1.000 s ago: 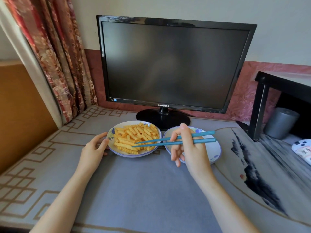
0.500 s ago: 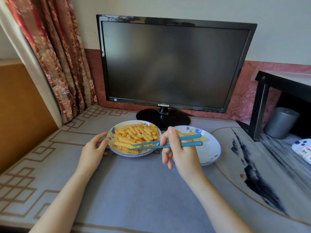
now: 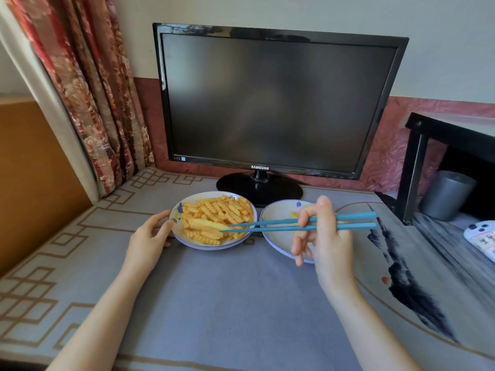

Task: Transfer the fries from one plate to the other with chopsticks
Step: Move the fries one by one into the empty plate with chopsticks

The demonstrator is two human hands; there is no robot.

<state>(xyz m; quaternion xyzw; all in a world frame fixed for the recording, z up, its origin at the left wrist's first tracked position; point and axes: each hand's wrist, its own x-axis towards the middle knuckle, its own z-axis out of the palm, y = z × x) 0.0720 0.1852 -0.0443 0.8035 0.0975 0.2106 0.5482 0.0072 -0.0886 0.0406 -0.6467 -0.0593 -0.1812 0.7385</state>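
Observation:
A white plate (image 3: 184, 239) heaped with crinkle-cut fries (image 3: 214, 219) sits on the table's middle. Right beside it stands a second white plate (image 3: 278, 236) with a fry or two (image 3: 294, 214) showing at its back, mostly hidden by my right hand. My right hand (image 3: 325, 236) is closed on a pair of blue chopsticks (image 3: 267, 225) held level, their tips over the near right part of the fry heap. My left hand (image 3: 150, 236) rests with its fingers against the full plate's left rim.
A black monitor (image 3: 276, 103) on a round stand (image 3: 258, 187) rises right behind the plates. A curtain (image 3: 88, 89) hangs at the left. At the right are a black shelf (image 3: 450, 135), a grey cylinder (image 3: 446, 195) and a white device (image 3: 482, 236).
My right hand has moved back right over the second plate after reaching left; the chopstick tips now sit over the fries' right side. The left hand has stayed on the plate's rim.

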